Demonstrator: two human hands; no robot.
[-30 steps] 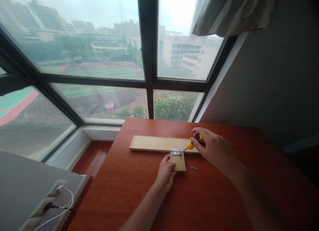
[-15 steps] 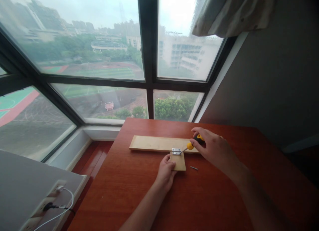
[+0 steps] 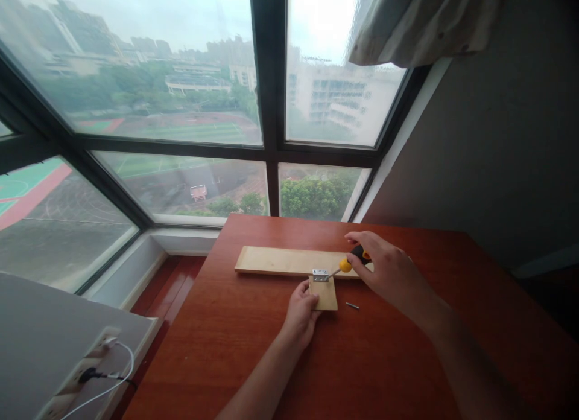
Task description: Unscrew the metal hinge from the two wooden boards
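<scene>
My left hand [image 3: 302, 311] is closed on the left edge of a small wooden board [image 3: 324, 296], thumb on top. A silvery metal hinge [image 3: 320, 275] lies along the small board's far edge. In my right hand [image 3: 386, 266] is a screwdriver [image 3: 345, 265] with a yellow and black handle, its shaft slanting down to the left. The tip meets the right end of the hinge; any screw there is too small to make out. Directly behind lies a long wooden plank [image 3: 280, 260], its right end partly behind my right hand.
A small metal pin or screw [image 3: 352, 305] lies on the reddish wooden table [image 3: 217, 347], right of the small board. Large windows [image 3: 181, 184] rise beyond the table. Plugs and a white cable [image 3: 129, 362] are at the lower left wall.
The fingers of my right hand have shifted slightly around the screwdriver handle. My left hand, the small board and the plank stay where they were.
</scene>
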